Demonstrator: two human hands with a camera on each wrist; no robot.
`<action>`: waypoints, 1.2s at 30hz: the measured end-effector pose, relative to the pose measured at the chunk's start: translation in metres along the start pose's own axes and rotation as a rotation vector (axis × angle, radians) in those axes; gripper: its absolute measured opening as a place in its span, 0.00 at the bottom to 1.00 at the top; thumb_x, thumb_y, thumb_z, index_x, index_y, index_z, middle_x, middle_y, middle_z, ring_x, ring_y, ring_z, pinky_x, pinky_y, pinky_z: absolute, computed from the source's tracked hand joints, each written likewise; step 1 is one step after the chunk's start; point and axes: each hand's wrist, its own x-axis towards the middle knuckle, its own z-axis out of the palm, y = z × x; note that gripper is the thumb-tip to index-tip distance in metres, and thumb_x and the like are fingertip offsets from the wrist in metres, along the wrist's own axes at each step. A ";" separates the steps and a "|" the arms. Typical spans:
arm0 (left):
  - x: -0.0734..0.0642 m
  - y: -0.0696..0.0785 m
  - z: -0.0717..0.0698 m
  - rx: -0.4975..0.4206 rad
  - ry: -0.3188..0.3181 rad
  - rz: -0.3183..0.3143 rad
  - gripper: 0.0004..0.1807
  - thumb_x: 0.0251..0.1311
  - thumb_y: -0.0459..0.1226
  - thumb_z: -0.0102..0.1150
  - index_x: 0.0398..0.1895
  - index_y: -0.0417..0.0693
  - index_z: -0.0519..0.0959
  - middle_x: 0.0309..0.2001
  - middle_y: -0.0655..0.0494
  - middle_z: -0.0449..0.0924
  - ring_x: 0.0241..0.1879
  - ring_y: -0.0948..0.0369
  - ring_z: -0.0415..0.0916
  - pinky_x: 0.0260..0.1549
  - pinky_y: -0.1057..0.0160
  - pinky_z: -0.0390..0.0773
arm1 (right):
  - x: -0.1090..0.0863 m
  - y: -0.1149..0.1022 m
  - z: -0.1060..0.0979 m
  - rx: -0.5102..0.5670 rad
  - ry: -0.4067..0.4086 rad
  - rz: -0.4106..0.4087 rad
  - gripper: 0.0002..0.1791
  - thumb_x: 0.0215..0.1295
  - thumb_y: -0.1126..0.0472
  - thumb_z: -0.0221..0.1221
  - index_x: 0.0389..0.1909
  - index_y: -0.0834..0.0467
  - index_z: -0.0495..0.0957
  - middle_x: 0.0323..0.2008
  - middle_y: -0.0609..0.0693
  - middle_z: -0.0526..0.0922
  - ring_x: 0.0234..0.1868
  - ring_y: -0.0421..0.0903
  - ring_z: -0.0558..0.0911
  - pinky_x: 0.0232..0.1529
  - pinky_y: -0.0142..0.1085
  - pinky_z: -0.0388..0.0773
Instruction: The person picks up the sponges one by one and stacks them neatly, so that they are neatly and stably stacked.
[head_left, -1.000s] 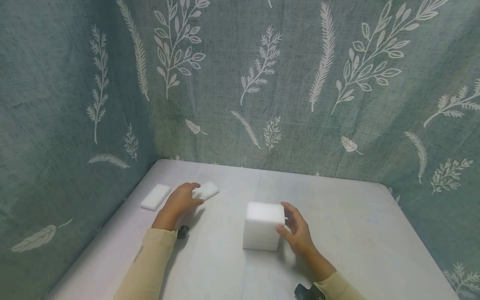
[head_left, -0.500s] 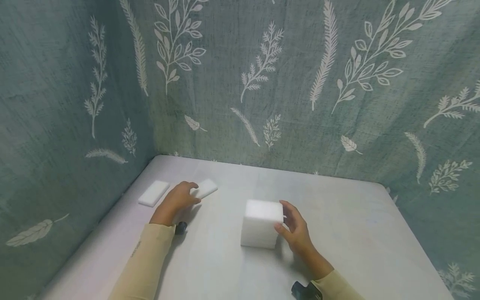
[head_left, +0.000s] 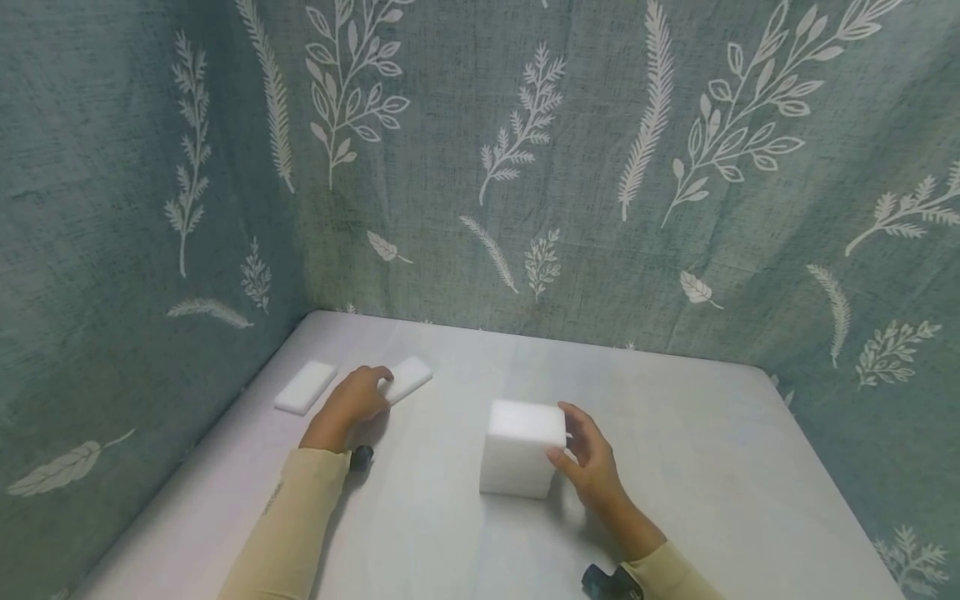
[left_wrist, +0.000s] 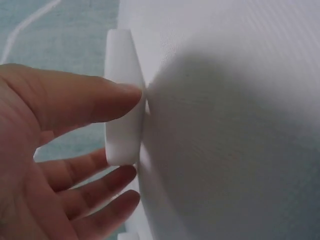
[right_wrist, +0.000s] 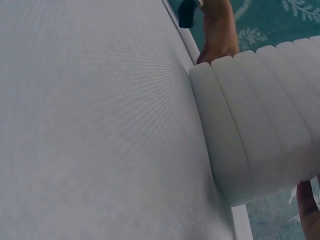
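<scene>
My left hand pinches the near end of a flat white sponge block at the left back of the table. In the left wrist view the thumb lies across the sponge's near face, and the other fingers reach behind and below it. A neat stack of several white sponge blocks stands upright at the table's middle. My right hand holds the stack's right side, with the thumb at the front corner and the fingers behind. In the right wrist view one fingertip meets the stack.
Another white sponge block lies flat by the table's left edge, beside my left forearm. The white table is bordered behind and on both sides by green leaf-patterned curtains.
My left thumb and fingers have closed onto the sponge's near end. The right hand stays at the stack. The head view has tilted slightly.
</scene>
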 end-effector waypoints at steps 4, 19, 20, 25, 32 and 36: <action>0.002 0.001 0.001 -0.001 -0.011 -0.007 0.32 0.50 0.36 0.69 0.61 0.40 0.72 0.56 0.36 0.72 0.53 0.42 0.71 0.52 0.40 0.71 | 0.000 0.002 -0.001 -0.012 0.001 -0.002 0.33 0.60 0.70 0.62 0.67 0.66 0.63 0.61 0.59 0.72 0.61 0.49 0.73 0.58 0.33 0.70; -0.011 0.021 -0.021 -0.153 -0.027 0.239 0.26 0.56 0.37 0.68 0.59 0.45 0.73 0.56 0.44 0.74 0.53 0.47 0.71 0.48 0.47 0.72 | 0.001 -0.032 0.003 -0.085 -0.019 0.036 0.34 0.60 0.72 0.60 0.67 0.69 0.61 0.63 0.66 0.69 0.62 0.61 0.70 0.58 0.32 0.68; -0.013 0.025 -0.025 -0.157 -0.025 0.265 0.26 0.56 0.37 0.68 0.59 0.46 0.74 0.57 0.45 0.73 0.53 0.48 0.71 0.48 0.47 0.72 | 0.001 -0.036 0.003 -0.093 -0.022 0.034 0.33 0.60 0.72 0.60 0.67 0.69 0.61 0.62 0.66 0.70 0.62 0.61 0.71 0.57 0.32 0.69; -0.031 0.052 -0.037 -0.198 0.001 0.403 0.25 0.57 0.37 0.67 0.59 0.48 0.74 0.59 0.49 0.72 0.54 0.49 0.70 0.52 0.48 0.72 | 0.001 -0.041 0.002 -0.101 -0.025 0.024 0.33 0.60 0.72 0.60 0.67 0.70 0.61 0.61 0.65 0.71 0.60 0.59 0.73 0.57 0.34 0.70; -0.053 0.088 -0.042 -0.195 0.024 0.582 0.22 0.57 0.38 0.66 0.56 0.51 0.76 0.56 0.56 0.73 0.51 0.55 0.72 0.50 0.52 0.74 | 0.002 -0.037 0.001 -0.067 -0.022 0.022 0.34 0.59 0.74 0.60 0.67 0.70 0.60 0.61 0.66 0.70 0.59 0.41 0.73 0.57 0.33 0.70; -0.062 0.102 -0.040 -0.184 0.019 0.643 0.21 0.57 0.39 0.65 0.55 0.53 0.76 0.56 0.60 0.73 0.50 0.59 0.72 0.50 0.55 0.74 | 0.001 -0.028 0.001 -0.069 -0.019 0.001 0.35 0.59 0.73 0.60 0.68 0.67 0.60 0.62 0.64 0.70 0.60 0.40 0.72 0.58 0.33 0.70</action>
